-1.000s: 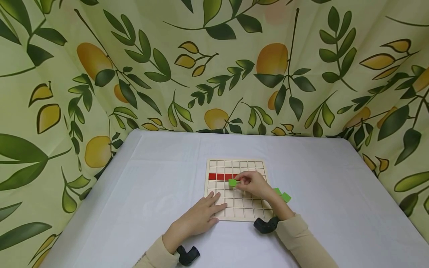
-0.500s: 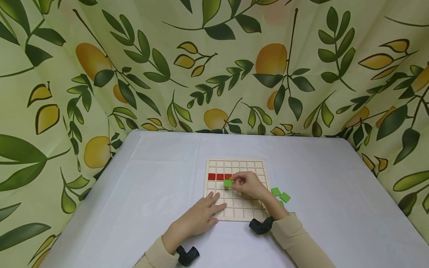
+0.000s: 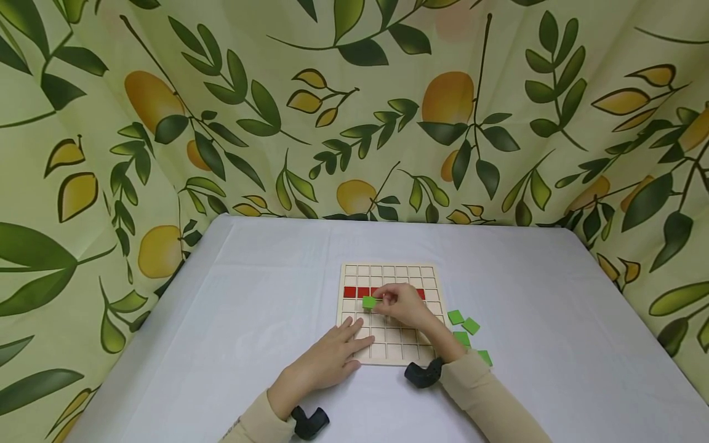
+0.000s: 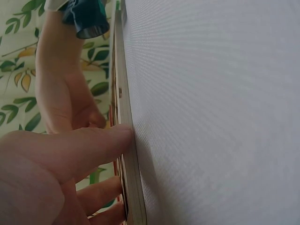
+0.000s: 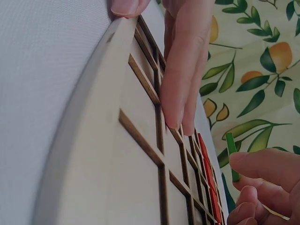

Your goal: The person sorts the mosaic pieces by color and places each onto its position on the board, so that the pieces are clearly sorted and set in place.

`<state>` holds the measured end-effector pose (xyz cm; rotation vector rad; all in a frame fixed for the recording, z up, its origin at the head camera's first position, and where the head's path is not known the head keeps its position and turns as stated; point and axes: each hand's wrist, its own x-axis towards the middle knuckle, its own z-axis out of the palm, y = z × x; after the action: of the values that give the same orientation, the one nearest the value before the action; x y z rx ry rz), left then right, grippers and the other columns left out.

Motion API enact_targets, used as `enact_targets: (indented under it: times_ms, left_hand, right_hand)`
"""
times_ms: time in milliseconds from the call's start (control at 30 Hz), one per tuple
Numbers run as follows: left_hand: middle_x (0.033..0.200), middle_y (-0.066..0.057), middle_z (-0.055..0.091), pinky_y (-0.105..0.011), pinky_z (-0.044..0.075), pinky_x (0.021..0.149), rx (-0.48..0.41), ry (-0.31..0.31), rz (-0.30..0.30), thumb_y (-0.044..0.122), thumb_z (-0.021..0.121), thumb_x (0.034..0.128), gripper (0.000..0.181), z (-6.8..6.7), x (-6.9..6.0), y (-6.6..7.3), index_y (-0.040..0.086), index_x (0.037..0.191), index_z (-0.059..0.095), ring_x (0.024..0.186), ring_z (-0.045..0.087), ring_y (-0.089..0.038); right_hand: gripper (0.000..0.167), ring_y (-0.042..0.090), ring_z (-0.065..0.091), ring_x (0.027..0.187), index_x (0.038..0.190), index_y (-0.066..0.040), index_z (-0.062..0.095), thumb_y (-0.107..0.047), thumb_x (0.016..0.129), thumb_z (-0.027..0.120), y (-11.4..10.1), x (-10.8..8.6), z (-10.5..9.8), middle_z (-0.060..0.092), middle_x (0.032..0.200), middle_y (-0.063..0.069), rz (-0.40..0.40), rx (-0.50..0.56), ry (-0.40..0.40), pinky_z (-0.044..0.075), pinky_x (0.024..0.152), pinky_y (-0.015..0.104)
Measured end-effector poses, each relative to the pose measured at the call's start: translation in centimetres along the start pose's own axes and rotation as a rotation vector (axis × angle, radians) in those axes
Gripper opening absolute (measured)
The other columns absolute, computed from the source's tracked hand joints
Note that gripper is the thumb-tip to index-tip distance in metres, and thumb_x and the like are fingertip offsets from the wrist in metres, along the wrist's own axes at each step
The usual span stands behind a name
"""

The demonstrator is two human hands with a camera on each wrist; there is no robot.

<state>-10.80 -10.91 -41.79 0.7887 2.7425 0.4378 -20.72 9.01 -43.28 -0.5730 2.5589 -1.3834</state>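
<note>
The held tile (image 3: 368,303) is bright green, like the loose tiles (image 3: 461,338); the row tiles (image 3: 350,292) are red. The board (image 3: 394,351) is pale wood with a brown grid. The tablecloth (image 3: 266,277) is plain white, the sleeves (image 3: 490,394) beige, the wrist devices (image 3: 311,423) black. The backdrop (image 3: 354,144) is creamy yellow, patterned with green leaves, orange fruit and dark-outlined yellow leaves

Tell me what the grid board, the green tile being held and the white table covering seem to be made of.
Grid board: probably bare wood, pale and matte, with darker brown edges along its grid.
Green tile: smooth-looking, thin and evenly coloured; painted wood or plastic, unclear which.
White table covering: likely woven cloth, matte; a fine texture shows in the left wrist view.
</note>
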Motion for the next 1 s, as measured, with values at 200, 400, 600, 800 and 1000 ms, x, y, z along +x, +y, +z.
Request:
enact_targets:
  times_ms: [200, 400, 600, 800, 1000]
  left_hand:
    - [0.159, -0.01, 0.033, -0.051, 0.031, 0.119, -0.008, -0.004, -0.007, 0.025, 0.056, 0.0961, 0.047, 0.0, 0.1, -0.1, 0.025, 0.143, 0.048, 0.149, 0.027, -0.031]
    - [0.159, -0.009, 0.033, -0.051, 0.031, 0.119, -0.002, -0.009, -0.007, 0.025, 0.056, 0.0962, 0.047, 0.1, 0.2, -0.1, 0.026, 0.143, 0.048, 0.15, 0.027, -0.03]
    - [0.159, -0.01, 0.032, -0.051, 0.031, 0.119, 0.008, -0.008, 0.0, 0.025, 0.055, 0.0966, 0.047, 0.1, 0.2, -0.2, 0.026, 0.143, 0.047, 0.15, 0.027, -0.031]
    - [0.159, -0.01, 0.033, -0.051, 0.031, 0.119, 0.011, -0.009, 0.003, 0.025, 0.055, 0.0966, 0.047, 0.1, 0.3, -0.2, 0.025, 0.143, 0.047, 0.149, 0.027, -0.032]
    - [0.158, -0.011, 0.033, -0.051, 0.031, 0.119, 0.023, -0.011, 0.003, 0.026, 0.055, 0.0969, 0.047, 0.2, 0.3, -0.2, 0.025, 0.143, 0.047, 0.149, 0.028, -0.031]
  right_hand:
    - [0.022, 0.008, 0.044, 0.059, 0.099, 0.004, 0.07, -0.007, 0.08, 0.073, -0.1, 0.4, 0.5, 0.054, 0.066, 0.001, -0.009, -0.004, 0.005, 0.036, 0.051, 0.015]
    - [0.021, 0.008, 0.044, 0.059, 0.099, 0.0, 0.071, -0.009, 0.079, 0.075, -0.4, 0.9, 1.0, 0.051, 0.065, -0.001, 0.028, -0.036, 0.004, 0.036, 0.051, 0.014]
    - [0.02, 0.009, 0.044, 0.059, 0.097, -0.001, 0.071, -0.008, 0.079, 0.076, -0.7, 1.3, 1.2, 0.051, 0.065, -0.001, 0.026, -0.053, 0.004, 0.034, 0.051, 0.015]
    - [0.02, 0.008, 0.043, 0.058, 0.096, -0.001, 0.071, -0.008, 0.078, 0.075, -0.8, 1.6, 1.5, 0.051, 0.064, 0.0, 0.011, -0.05, -0.009, 0.034, 0.05, 0.015]
    - [0.019, 0.01, 0.044, 0.059, 0.097, -0.002, 0.072, -0.008, 0.079, 0.075, -1.2, 1.8, 2.0, 0.049, 0.064, -0.002, 0.048, -0.033, -0.026, 0.032, 0.05, 0.015]
